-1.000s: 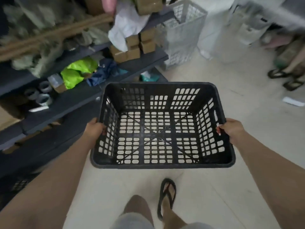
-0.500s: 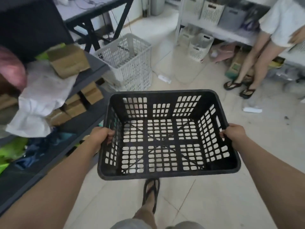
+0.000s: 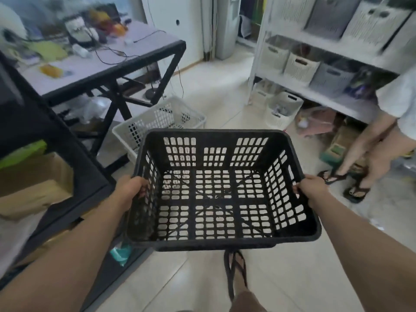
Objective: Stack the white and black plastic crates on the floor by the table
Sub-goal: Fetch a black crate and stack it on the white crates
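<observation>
I hold an empty black perforated plastic crate (image 3: 216,243) level in front of me, above the tiled floor. My left hand (image 3: 131,188) grips its left rim and my right hand (image 3: 311,188) grips its right rim at the handle slot. A white perforated crate (image 3: 144,129) stands on the floor just beyond the black one, beside the black-framed table (image 3: 117,66). The black crate hides the white crate's near right part.
A dark shelf unit (image 3: 67,158) with cardboard boxes runs along my left. White shelving (image 3: 326,86) with storage baskets stands at the back right. Another person's legs (image 3: 360,154) in sandals are at the right. My sandalled foot (image 3: 235,273) is below the crate.
The view has swung up and forward: the table and the white crate are now closer and more central. Both hands keep the same hold on the black crate.
</observation>
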The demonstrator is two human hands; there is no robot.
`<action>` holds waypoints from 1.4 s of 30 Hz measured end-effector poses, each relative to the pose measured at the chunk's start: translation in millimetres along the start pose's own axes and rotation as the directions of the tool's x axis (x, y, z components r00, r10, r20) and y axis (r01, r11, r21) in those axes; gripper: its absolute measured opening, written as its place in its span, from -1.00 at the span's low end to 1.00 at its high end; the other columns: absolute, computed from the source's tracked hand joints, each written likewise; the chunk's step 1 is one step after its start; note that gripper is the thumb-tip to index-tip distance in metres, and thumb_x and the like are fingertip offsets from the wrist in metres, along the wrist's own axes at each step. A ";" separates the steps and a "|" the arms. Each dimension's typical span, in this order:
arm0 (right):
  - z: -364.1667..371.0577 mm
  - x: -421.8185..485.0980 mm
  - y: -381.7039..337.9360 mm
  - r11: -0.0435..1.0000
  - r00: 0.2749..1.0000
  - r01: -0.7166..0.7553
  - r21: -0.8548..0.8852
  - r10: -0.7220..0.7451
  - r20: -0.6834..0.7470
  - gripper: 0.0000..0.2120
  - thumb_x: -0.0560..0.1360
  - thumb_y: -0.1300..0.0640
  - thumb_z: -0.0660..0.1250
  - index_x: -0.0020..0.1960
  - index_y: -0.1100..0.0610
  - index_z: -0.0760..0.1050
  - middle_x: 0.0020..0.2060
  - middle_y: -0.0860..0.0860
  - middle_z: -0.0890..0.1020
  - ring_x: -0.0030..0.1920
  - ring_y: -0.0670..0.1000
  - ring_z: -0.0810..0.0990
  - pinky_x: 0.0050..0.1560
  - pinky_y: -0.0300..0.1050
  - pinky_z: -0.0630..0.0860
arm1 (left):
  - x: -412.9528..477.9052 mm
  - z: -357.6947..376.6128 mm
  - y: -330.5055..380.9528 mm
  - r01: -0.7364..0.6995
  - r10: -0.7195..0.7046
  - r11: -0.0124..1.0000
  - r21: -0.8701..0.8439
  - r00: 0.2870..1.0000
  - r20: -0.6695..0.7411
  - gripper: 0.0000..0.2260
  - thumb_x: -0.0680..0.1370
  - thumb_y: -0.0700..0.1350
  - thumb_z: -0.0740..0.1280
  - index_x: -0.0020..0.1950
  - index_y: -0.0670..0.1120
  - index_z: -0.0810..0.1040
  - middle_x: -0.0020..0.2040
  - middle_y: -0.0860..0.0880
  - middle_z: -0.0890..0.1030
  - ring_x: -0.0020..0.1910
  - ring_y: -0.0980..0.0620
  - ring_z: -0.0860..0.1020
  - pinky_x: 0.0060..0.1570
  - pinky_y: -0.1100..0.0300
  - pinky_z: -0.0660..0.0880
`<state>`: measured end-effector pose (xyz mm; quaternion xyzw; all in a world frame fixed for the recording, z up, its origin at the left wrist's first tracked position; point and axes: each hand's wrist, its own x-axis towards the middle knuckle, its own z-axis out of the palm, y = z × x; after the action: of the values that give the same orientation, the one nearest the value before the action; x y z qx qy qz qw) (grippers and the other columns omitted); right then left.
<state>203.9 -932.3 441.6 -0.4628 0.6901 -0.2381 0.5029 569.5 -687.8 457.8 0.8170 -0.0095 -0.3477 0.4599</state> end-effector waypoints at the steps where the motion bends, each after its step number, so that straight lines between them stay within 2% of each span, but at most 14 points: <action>1: 12.9 23.8 -24.0 1.000 0.999 0.027 -0.012 -0.026 0.043 -0.67 0.44 0.51 0.11 0.05 0.23 0.50 -0.38 0.13 0.49 -0.59 -0.08 0.50 -0.62 -0.38 0.42 | 15.2 7.1 16.1 0.007 -0.007 1.000 -0.027 1.000 -0.026 -0.91 0.46 -0.38 0.27 -0.22 -0.24 0.49 -0.40 -0.16 0.41 -0.45 -0.05 0.37 -0.38 0.16 0.36; 6: 93.0 116.4 -150.3 0.984 0.971 0.164 -0.075 -0.147 0.189 -0.69 0.43 0.49 0.14 0.02 0.28 0.57 -0.38 0.15 0.52 -0.43 0.04 0.46 -0.45 -0.23 0.49 | 81.5 10.9 97.1 0.045 -0.068 0.989 -0.143 0.984 -0.162 -0.83 0.45 -0.40 0.28 -0.34 -0.26 0.47 -0.50 -0.15 0.42 -0.46 -0.07 0.36 -0.38 0.12 0.35; 13: 247.6 190.4 -308.3 0.942 0.901 0.324 -0.087 -0.279 0.333 -0.73 0.45 0.49 0.16 0.00 0.25 0.54 -0.40 0.12 0.46 -0.66 -0.19 0.44 -0.58 -0.37 0.41 | 185.5 -26.9 189.4 0.028 -0.117 0.952 -0.304 0.953 -0.279 -0.86 0.49 -0.32 0.28 -0.27 -0.19 0.47 -0.39 -0.12 0.49 -0.40 -0.01 0.44 -0.34 0.15 0.45; 19: 382.1 241.9 -395.9 0.888 0.840 0.428 -0.169 -0.321 0.438 -0.71 0.45 0.47 0.18 0.08 0.27 0.56 -0.36 0.13 0.52 -0.39 0.02 0.49 -0.32 -0.18 0.49 | 281.4 -56.9 231.8 0.075 -0.161 0.946 -0.316 0.953 -0.255 -0.82 0.56 -0.28 0.20 -0.24 -0.16 0.44 -0.38 -0.08 0.41 -0.40 0.03 0.38 -0.35 0.19 0.36; 22: 434.6 253.2 -421.4 0.863 0.830 0.440 -0.247 -0.285 0.480 -0.78 0.49 0.43 0.19 -0.08 0.20 0.56 -0.39 0.10 0.51 -0.54 -0.09 0.51 -0.46 -0.29 0.49 | 311.9 -70.8 245.0 0.149 -0.233 0.932 -0.329 0.944 -0.235 -0.93 0.54 -0.21 0.22 -0.06 -0.17 0.49 -0.41 -0.08 0.52 -0.37 0.01 0.45 -0.30 0.16 0.41; 24: 459.9 255.0 -429.0 0.851 0.827 0.434 -0.294 -0.248 0.504 -0.80 0.49 0.40 0.23 -0.14 0.14 0.54 -0.34 0.10 0.55 -0.52 -0.08 0.54 -0.56 -0.34 0.45 | 325.3 -75.7 250.5 0.226 -0.287 0.926 -0.303 0.942 -0.174 -0.91 0.56 -0.16 0.22 -0.03 -0.15 0.50 -0.33 -0.09 0.58 -0.29 -0.02 0.51 -0.28 0.13 0.43; 26: 480.7 261.4 -431.3 0.833 0.820 0.433 -0.344 -0.205 0.534 -0.83 0.49 0.36 0.26 -0.01 0.16 0.54 -0.20 0.13 0.58 -0.36 -0.01 0.54 -0.43 -0.26 0.46 | 336.4 -72.8 252.8 0.260 -0.308 0.920 -0.292 0.942 -0.132 -0.89 0.60 -0.18 0.18 -0.06 -0.14 0.48 -0.20 -0.10 0.56 -0.24 -0.01 0.51 -0.28 0.14 0.41; 28: 498.5 269.3 -430.0 0.762 0.799 0.487 -0.427 -0.190 0.571 -0.79 0.50 0.32 0.28 0.12 0.25 0.54 -0.10 0.12 0.56 -0.25 0.06 0.52 -0.25 -0.15 0.45 | 346.2 -65.6 248.6 0.263 -0.302 0.926 -0.271 0.946 -0.116 -0.87 0.60 -0.23 0.17 0.06 -0.12 0.48 -0.07 -0.12 0.58 -0.16 -0.02 0.53 -0.14 0.09 0.47; 30: 513.0 270.5 -429.6 0.671 0.768 0.554 -0.492 -0.185 0.613 -0.76 0.51 0.30 0.28 0.17 0.27 0.53 -0.09 0.10 0.58 -0.20 0.11 0.52 -0.16 -0.09 0.49 | 350.8 -58.2 244.1 0.269 -0.306 0.931 -0.248 0.944 -0.126 -0.73 0.57 -0.25 0.21 0.25 -0.08 0.46 0.09 -0.15 0.60 -0.01 -0.09 0.55 0.10 0.01 0.48; 32: 523.7 268.7 -428.2 0.627 0.740 0.591 -0.508 -0.170 0.651 -0.73 0.52 0.28 0.26 0.21 0.28 0.53 -0.22 0.09 0.58 -0.26 0.10 0.52 -0.22 -0.18 0.49 | 349.8 -51.5 237.4 0.275 -0.304 0.946 -0.170 0.935 -0.180 -0.61 0.54 -0.26 0.26 0.37 -0.12 0.40 0.21 -0.18 0.57 0.11 -0.14 0.55 0.23 -0.04 0.47; 36: 527.3 251.7 -425.2 0.560 0.705 0.615 -0.555 -0.074 0.705 -0.74 0.52 0.28 0.27 0.18 0.29 0.55 0.06 0.18 0.60 0.06 0.14 0.55 0.13 -0.06 0.44 | 334.4 -33.7 233.4 0.277 -0.299 0.954 -0.115 0.910 -0.287 -0.60 0.53 -0.26 0.27 0.37 -0.22 0.33 0.19 -0.20 0.53 0.19 -0.19 0.52 0.24 0.01 0.45; 38: 521.8 248.3 -421.0 0.579 0.669 0.611 -0.541 -0.012 0.743 -0.76 0.53 0.28 0.26 0.17 0.28 0.55 -0.01 0.19 0.62 -0.14 0.07 0.53 -0.07 -0.11 0.46 | 319.7 -22.6 233.3 0.267 -0.293 0.956 -0.122 0.899 -0.326 -0.78 0.54 -0.27 0.26 0.18 -0.18 0.48 0.01 -0.17 0.57 0.15 -0.18 0.54 0.17 0.05 0.45; 40: 514.4 245.1 -420.2 0.603 0.640 0.587 -0.541 0.063 0.765 -0.72 0.56 0.28 0.18 0.23 0.34 0.49 -0.31 0.16 0.59 -0.39 0.01 0.46 -0.36 -0.20 0.38 | 298.5 -10.3 229.9 0.253 -0.278 0.960 -0.116 0.883 -0.379 -0.90 0.54 -0.28 0.25 0.02 -0.14 0.49 -0.14 -0.10 0.55 0.12 -0.19 0.54 0.09 0.10 0.44; 42: 504.0 241.8 -415.3 0.638 0.620 0.532 -0.557 0.154 0.769 -0.64 0.59 0.28 0.10 0.33 0.39 0.38 -0.57 0.06 0.46 -0.60 -0.03 0.41 -0.53 -0.30 0.30 | 276.4 1.5 216.9 0.263 -0.300 0.954 -0.144 0.847 -0.439 -0.81 0.54 -0.25 0.26 0.15 -0.18 0.47 -0.06 -0.15 0.54 0.06 -0.17 0.52 0.05 0.09 0.44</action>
<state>814.7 -1265.9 464.9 -0.7581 0.3850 0.2261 0.4753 844.2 -906.7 467.2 0.8494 0.2319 -0.2101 0.4249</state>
